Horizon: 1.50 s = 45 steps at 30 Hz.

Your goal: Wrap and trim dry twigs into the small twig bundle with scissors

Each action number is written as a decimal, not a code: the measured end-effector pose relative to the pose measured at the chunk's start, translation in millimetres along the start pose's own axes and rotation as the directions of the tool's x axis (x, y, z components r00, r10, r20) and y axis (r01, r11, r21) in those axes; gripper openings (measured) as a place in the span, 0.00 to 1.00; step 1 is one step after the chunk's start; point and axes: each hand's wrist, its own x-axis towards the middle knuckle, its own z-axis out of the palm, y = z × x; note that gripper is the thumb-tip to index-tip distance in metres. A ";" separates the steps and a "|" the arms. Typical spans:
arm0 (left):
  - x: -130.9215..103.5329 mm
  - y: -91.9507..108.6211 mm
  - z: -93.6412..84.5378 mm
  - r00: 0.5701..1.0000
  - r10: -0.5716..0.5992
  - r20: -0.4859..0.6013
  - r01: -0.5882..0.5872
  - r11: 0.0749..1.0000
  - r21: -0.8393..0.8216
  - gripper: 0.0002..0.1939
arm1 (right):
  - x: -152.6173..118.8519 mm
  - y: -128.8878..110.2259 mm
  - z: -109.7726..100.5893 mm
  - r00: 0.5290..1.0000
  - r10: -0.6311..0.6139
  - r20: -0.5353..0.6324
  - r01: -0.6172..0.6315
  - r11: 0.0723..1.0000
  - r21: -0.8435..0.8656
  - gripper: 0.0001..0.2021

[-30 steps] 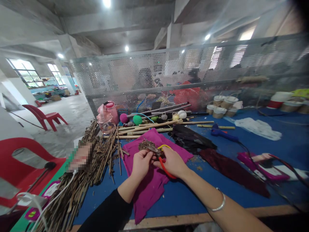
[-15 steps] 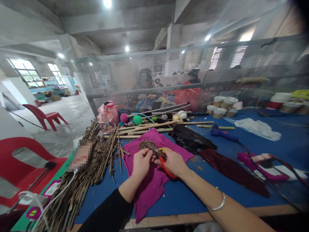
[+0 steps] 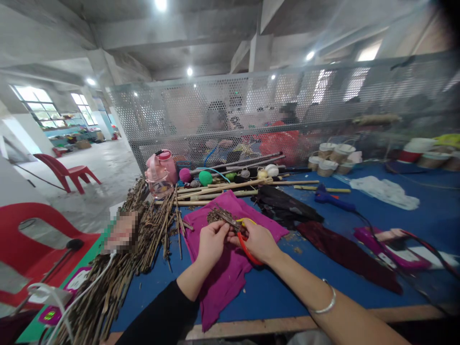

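My right hand [image 3: 257,243] is closed around a pair of scissors [image 3: 250,251] with red and yellow handles. Their dark blades [image 3: 230,219] point up and left, over a small heap of short dry plant bits [image 3: 216,215]. Right beside the blades, my left hand [image 3: 212,242] has thumb and fingers pinched together; whatever lies between them is hidden or too small to name. Both hands are above a magenta cloth [image 3: 224,287] spread on the blue tabletop [image 3: 161,297]. To the left lies a big pile of dry brown twigs [image 3: 143,244].
Behind the cloth lie bamboo sticks [image 3: 215,194] and yarn balls [image 3: 205,178], near a pink jug [image 3: 161,172]. Dark cloths [image 3: 348,254], a blue glue gun [image 3: 334,199] and paper cups [image 3: 327,166] are on the right. A perforated metal screen [image 3: 172,120] stands behind; people are visible through it.
Almost nothing differs. Both hands and the scissors stay in the same place over the cloth, and the view has shifted very slightly.
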 end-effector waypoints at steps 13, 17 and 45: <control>2.0 -1.2 -1.1 1.000 -0.013 0.002 0.013 1.000 -0.014 0.16 | 1.9 -2.0 -6.8 0.999 0.006 0.054 -0.003 0.998 -0.062 0.16; 3.0 -3.0 -1.6 1.000 -0.020 0.017 0.020 1.000 -0.003 0.16 | 1.9 -0.7 -7.7 0.998 0.003 0.057 0.001 0.997 -0.074 0.17; 6.0 -9.1 -6.6 0.999 0.036 0.031 -0.041 0.981 0.190 0.14 | 0.0 0.2 -8.8 0.999 -0.038 0.006 0.038 0.999 -0.008 0.22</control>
